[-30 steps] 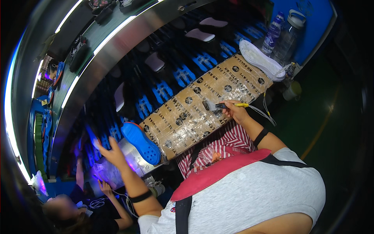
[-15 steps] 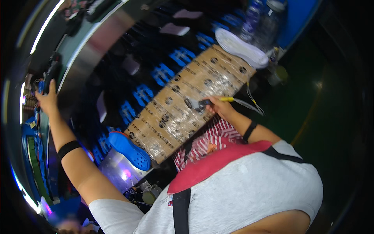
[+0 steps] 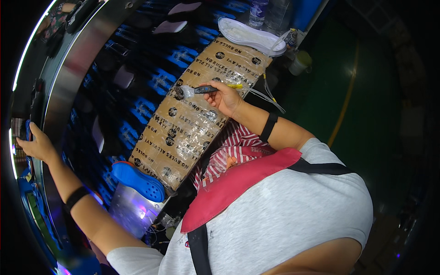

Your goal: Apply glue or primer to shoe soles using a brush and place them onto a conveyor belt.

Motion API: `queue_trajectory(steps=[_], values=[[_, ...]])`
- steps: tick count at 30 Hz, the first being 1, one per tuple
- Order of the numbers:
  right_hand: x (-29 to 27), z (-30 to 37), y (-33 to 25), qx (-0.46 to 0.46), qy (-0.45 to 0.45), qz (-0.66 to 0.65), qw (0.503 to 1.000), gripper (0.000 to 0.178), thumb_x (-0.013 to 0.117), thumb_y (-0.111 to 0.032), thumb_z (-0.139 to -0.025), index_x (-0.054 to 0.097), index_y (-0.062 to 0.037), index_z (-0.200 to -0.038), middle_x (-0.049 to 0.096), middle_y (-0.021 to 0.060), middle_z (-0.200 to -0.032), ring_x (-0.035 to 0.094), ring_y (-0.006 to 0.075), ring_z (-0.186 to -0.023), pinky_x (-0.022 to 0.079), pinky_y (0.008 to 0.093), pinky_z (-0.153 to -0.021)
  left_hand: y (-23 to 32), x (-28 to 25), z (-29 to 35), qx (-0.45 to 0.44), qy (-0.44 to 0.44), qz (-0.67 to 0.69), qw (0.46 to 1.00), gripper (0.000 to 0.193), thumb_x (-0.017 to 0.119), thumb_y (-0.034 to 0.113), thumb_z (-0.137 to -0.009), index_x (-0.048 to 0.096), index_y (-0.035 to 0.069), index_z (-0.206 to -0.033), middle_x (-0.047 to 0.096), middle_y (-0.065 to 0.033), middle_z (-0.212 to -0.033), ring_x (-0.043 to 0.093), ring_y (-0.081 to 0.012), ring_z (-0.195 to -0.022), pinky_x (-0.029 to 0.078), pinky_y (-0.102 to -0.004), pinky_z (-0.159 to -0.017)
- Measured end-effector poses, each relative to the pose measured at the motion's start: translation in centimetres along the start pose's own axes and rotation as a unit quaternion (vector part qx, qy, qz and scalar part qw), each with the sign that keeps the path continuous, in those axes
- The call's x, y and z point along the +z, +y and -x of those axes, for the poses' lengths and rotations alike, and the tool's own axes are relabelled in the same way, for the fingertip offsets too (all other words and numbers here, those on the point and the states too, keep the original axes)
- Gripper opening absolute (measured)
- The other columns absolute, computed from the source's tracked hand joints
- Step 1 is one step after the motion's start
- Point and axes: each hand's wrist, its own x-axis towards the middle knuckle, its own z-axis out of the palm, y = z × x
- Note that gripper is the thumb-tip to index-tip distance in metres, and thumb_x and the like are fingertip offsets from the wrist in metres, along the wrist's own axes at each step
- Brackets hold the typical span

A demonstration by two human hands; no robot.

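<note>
My right hand (image 3: 223, 98) is closed round the black handle of a brush (image 3: 206, 90). Clear plastic wraps the brush near its dark bristles, which are over the taped cardboard (image 3: 153, 149). A yellow piece and pale cords trail behind this hand. At the far left, my left hand (image 3: 39, 145) reaches to the edge of a line, its thumb and fingers on either side of a dark thing (image 3: 29, 134) with a blue and red edge; its kind is unclear. A blue shoe sole (image 3: 137, 181) with holes lies at the cardboard's near left end, a white sole (image 3: 252, 36) at its far end.
Beyond the cardboard are rows of dark and blue pieces with pale purple insoles (image 3: 170, 27). A metal rail (image 3: 68, 68) curves along the left. A bottle (image 3: 258, 13) stands behind the white sole, and a pale green container (image 3: 300, 63) sits to the right.
The view has shifted, so the cardboard and soles appear farther left. My right hand has moved the brush toward the cardboard's far side. My left hand's fingers are now around the dark thing.
</note>
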Motion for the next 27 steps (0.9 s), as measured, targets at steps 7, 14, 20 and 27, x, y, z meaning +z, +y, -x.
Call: queue_trajectory(steps=[7, 14, 20, 27], values=[[2.7, -3.3, -0.1, -0.019, 0.026, 0.023, 0.999, 0.027, 0.048, -0.03, -0.088, 0.057, -0.0069, -0.099, 0.056, 0.0023, -0.068, 0.048, 0.0066, -0.059, 0.038, 0.0184, -0.052, 12.9, -3.4, 12.3, -0.161, -0.027, 0.376, 0.912, 0.038, 0.054, 0.008, -0.082, 0.044, -0.004, -0.117, 0.052, -0.0131, -0.105, 0.05, -0.019, -0.097, 0.039, -0.0285, -0.087], [6.5, -7.8, -0.7, -0.125, 0.039, 0.188, 0.973, 0.027, 0.052, -0.032, -0.088, 0.061, -0.0067, -0.09, 0.057, -0.0004, -0.066, 0.049, 0.0038, -0.058, 0.038, 0.0172, -0.053, 16.4, 2.4, 27.5, -0.528, -0.334, 0.395, 0.674, 0.059, 0.063, 0.019, -0.078, 0.038, -0.001, -0.127, 0.049, -0.0187, -0.116, 0.052, -0.0217, -0.099, 0.04, -0.0311, -0.087], [10.1, -12.9, -1.8, -0.166, 0.033, 0.307, 0.936, 0.028, 0.052, -0.031, -0.089, 0.061, -0.0049, -0.091, 0.057, 0.0001, -0.07, 0.049, 0.0042, -0.063, 0.038, 0.0165, -0.06, 18.8, 8.0, 32.6, -0.507, -0.423, 0.319, 0.68, 0.086, 0.073, 0.04, -0.066, 0.035, -0.005, -0.128, 0.052, -0.0227, -0.112, 0.053, -0.0277, -0.098, 0.041, -0.0332, -0.086], [12.6, -24.2, -0.5, -0.233, -0.003, 0.432, 0.871, 0.027, 0.057, -0.029, -0.083, 0.063, -0.0038, -0.077, 0.06, 0.0046, -0.068, 0.055, 0.0095, -0.062, 0.042, 0.0249, -0.057, 20.5, 10.9, 32.5, -0.478, -0.455, 0.244, 0.711, 0.103, 0.077, 0.047, -0.059, 0.028, -0.01, -0.13, 0.05, -0.0223, -0.111, 0.051, -0.0287, -0.101, 0.04, -0.0329, -0.086]])
